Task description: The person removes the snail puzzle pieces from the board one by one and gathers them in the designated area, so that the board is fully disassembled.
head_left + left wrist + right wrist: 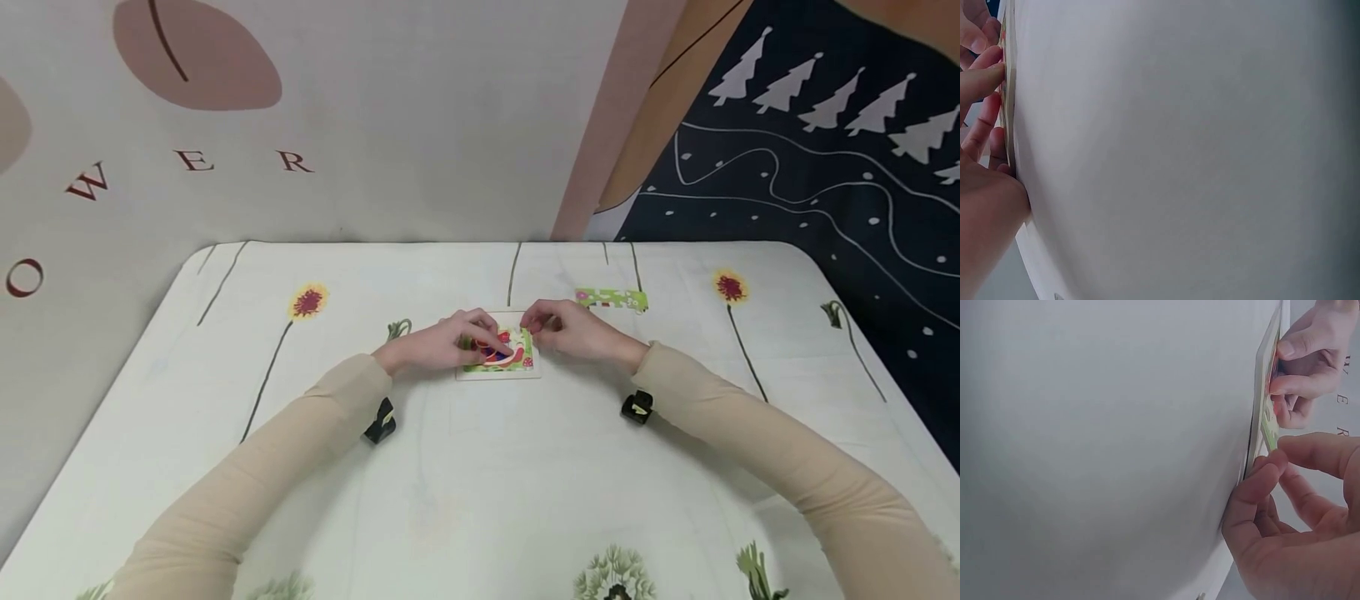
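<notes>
A small flat puzzle board (pixel 498 376) with a pale border lies on the table, a colourful picture on a green ground inside it. From the left, my left hand (pixel 442 342) reaches over the board, its fingertips resting on the picture and covering part of it. At the board's right side my right hand (pixel 576 332) pinches the edge of a thin green puzzle piece (pixel 1269 435) between thumb and finger. That piece tilts up from the board in the right wrist view. Behind the right hand lies a separate green puzzle strip (pixel 617 298).
The table's white cloth (pixel 480 483) is printed with flowers and stems. A pale wall hanging with letters (pixel 193 160) stands behind it, and a dark cloth with white trees (pixel 787 167) hangs at the right. Black wrist devices (pixel 637 407) sit under both sleeves.
</notes>
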Motion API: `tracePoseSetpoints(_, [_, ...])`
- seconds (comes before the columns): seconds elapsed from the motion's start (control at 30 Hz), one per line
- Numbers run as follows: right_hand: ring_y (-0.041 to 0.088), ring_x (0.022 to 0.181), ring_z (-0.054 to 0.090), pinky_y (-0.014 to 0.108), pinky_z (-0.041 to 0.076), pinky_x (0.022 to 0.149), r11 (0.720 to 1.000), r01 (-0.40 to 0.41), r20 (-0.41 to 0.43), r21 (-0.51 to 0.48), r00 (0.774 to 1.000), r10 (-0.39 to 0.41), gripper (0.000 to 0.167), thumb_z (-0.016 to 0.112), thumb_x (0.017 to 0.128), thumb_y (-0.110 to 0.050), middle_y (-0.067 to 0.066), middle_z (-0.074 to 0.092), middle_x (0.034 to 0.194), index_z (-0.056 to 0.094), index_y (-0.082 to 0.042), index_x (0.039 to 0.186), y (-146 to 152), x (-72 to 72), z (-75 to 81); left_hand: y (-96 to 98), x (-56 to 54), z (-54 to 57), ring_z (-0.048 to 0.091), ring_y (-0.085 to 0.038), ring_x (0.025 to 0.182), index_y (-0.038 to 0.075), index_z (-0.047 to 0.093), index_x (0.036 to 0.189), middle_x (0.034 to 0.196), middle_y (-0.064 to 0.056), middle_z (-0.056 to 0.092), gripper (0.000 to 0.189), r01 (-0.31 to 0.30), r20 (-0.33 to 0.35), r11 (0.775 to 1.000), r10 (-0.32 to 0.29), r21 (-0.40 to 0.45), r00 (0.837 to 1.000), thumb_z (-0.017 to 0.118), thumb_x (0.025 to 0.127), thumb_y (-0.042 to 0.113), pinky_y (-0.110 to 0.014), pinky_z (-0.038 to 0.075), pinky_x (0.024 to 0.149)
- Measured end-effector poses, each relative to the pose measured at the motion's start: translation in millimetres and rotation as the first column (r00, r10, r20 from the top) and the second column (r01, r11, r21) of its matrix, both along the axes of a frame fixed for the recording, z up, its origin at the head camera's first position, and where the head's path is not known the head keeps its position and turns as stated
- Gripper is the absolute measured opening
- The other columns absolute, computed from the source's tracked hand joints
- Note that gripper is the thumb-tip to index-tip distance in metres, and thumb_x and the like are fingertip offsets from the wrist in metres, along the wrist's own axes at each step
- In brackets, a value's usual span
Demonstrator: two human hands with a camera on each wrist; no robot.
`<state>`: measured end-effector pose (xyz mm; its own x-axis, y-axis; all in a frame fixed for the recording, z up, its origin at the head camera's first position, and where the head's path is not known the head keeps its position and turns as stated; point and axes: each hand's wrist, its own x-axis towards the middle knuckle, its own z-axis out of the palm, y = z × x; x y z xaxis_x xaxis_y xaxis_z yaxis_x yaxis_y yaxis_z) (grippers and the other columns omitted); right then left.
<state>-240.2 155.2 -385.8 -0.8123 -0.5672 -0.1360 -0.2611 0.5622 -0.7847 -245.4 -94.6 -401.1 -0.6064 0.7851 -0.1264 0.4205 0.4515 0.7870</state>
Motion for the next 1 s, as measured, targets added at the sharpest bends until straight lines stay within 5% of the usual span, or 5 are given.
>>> tracePoseSetpoints(1.0, [0.022,0.074,0.061,0.031,0.048,0.066,0.993,0.093,-0.029,-0.078,0.995,-0.096,0.012,0.059,0.093,0.000,0.009,0.065,0.091,0.063,-0.004,0.103,9.1,0.2,-1.9,-1.0,0.2,-0.3,0.034,-0.027,0.118,0.011,0.070,0.121,0.125,-0.006,0.046,0.031,-0.003,-0.003,1.000,0.003,-0.010,1.000,0.059,0.092,0.004,-0.048,0.027,0.101])
